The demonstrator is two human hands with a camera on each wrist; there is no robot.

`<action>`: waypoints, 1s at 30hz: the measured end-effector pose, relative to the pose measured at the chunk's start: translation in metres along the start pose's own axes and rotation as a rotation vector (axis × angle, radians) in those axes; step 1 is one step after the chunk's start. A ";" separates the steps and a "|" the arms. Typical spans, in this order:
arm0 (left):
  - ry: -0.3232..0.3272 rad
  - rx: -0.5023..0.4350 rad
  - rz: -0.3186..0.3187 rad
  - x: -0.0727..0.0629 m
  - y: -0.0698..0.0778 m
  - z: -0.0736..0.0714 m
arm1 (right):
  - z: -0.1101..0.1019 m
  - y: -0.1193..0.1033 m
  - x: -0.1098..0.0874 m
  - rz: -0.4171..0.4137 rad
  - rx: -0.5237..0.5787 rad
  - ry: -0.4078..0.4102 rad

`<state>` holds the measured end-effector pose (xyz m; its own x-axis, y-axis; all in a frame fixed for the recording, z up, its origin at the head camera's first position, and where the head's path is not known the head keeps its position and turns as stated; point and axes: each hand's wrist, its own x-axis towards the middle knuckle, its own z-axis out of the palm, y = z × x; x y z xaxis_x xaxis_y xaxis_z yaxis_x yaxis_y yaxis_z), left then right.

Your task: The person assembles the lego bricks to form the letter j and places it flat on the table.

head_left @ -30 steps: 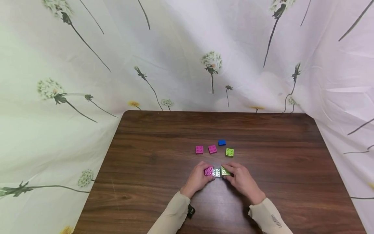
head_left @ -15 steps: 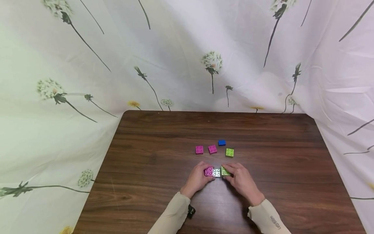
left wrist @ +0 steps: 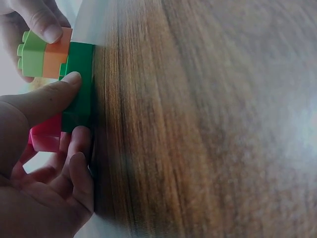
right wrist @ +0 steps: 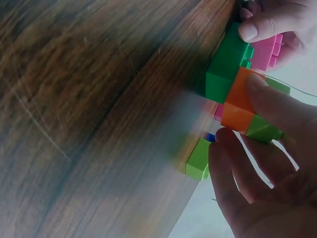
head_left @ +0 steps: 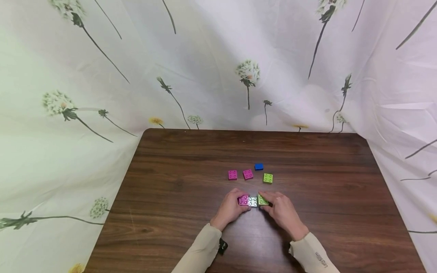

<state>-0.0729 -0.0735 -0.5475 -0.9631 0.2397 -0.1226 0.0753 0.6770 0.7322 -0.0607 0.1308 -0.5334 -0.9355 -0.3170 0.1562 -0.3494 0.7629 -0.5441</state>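
A long dark green toy building brick (head_left: 252, 201) lies on the table, its bare studs shining pale in the head view. My left hand (head_left: 228, 210) grips its left part, thumb (left wrist: 69, 85) on one side and fingers on the other. There a pink brick (head_left: 243, 200) sits on top. At the other end, my right hand (head_left: 284, 213) pinches an orange brick (right wrist: 238, 99) topped by a lime brick (head_left: 262, 200). This orange and lime stack sits at the green brick's right end, partly overhanging it; whether its studs are fully pressed in I cannot tell.
Behind the hands lie two loose pink bricks (head_left: 232, 174) (head_left: 248, 174), a blue brick (head_left: 259, 166) and another lime brick (head_left: 268, 178). The brown wooden table (head_left: 170, 227) meets a white flower-printed cloth (head_left: 211, 76) at its back and sides.
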 end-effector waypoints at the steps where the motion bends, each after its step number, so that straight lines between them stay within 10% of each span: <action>1: -0.001 0.001 -0.004 0.000 0.000 0.000 | 0.001 0.000 0.000 -0.001 -0.002 0.002; 30: 0.013 -0.030 -0.008 -0.001 -0.004 0.003 | 0.008 -0.002 0.000 0.034 -0.028 0.014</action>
<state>-0.0715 -0.0741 -0.5523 -0.9670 0.2249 -0.1198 0.0599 0.6578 0.7508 -0.0591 0.1250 -0.5385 -0.9473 -0.2833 0.1495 -0.3188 0.7887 -0.5257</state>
